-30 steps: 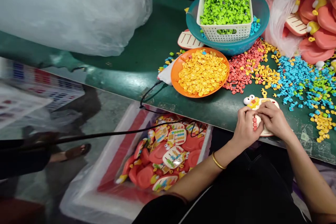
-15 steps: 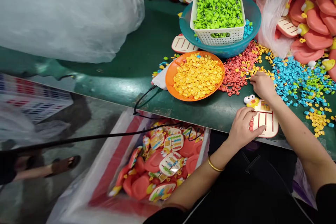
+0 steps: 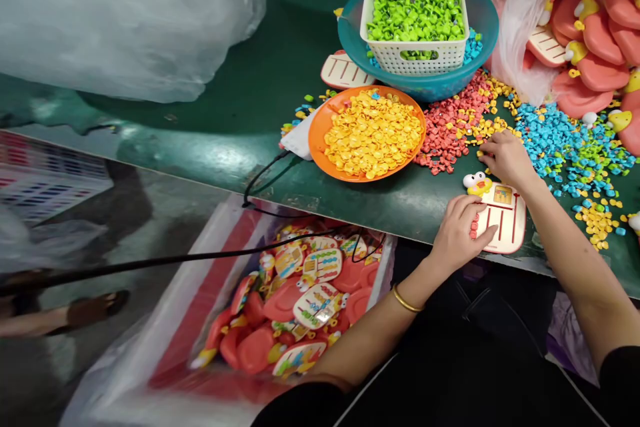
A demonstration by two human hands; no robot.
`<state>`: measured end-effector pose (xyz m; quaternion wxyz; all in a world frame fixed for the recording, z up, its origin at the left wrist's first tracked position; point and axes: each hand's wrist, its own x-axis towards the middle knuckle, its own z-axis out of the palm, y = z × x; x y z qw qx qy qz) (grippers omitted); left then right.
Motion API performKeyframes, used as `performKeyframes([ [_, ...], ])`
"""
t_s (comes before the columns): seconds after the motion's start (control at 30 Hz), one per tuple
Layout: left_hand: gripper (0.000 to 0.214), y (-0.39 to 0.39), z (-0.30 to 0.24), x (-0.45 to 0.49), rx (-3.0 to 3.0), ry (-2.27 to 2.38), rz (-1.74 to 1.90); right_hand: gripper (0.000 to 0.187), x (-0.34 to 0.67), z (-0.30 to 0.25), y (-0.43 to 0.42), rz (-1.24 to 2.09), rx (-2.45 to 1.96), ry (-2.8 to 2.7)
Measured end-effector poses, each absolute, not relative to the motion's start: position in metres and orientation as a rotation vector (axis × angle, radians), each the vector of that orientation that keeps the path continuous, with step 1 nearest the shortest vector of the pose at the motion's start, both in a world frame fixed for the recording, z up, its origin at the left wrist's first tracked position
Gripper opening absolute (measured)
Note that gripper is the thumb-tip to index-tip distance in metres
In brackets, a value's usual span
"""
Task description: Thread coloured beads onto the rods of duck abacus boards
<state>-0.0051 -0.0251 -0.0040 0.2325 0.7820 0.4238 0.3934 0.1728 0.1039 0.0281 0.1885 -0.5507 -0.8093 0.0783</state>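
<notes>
A cream duck-headed toy board (image 3: 509,230) with slots lies at the table's near edge. My left hand (image 3: 463,230) is on its left side, thumb across the face and fingers along the edge, steadying it. Red pieces (image 3: 474,225) sit in the board's left slot, beside those fingers. Just beyond the board, my right hand (image 3: 507,157) is closed, its fingertips pinched near loose yellow pieces (image 3: 490,127); whatever is between them is too small to tell. Red pieces (image 3: 445,140) lie to its left and blue pieces (image 3: 545,133) to its right.
An orange plate (image 3: 316,140) of yellow pieces stands to the left. Behind it, a white basket (image 3: 385,57) of green pieces sits in a blue basin (image 3: 430,88). A bag (image 3: 520,47) of toys is at right. Below is a lined box (image 3: 190,320) of filled boards, with a cable (image 3: 165,261) crossing.
The view has shifted slightly, so the scene sits a little higher and further left. My right hand stays by the loose pieces with its fingers curled; my left hand remains on the board.
</notes>
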Motion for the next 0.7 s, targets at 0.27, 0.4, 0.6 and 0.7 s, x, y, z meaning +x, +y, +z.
performKeyframes([
  [0.27,0.043,-0.021,-0.002,-0.009,2.191,1.146,1.01,0.02,0.214,0.048,-0.006,0.385,-1.702,-1.924],
  [0.4,0.041,-0.021,-0.002,-0.007,2.209,1.182,1.029,0.021,0.215,0.038,-0.013,0.415,-1.777,-1.866],
  [0.6,0.032,-0.023,-0.001,-0.005,2.198,1.208,1.131,0.025,0.208,0.035,-0.009,0.366,-1.771,-1.863],
  [0.7,0.029,-0.024,0.0,-0.005,2.191,1.208,1.105,0.026,0.204,0.03,-0.017,0.315,-1.715,-1.907],
])
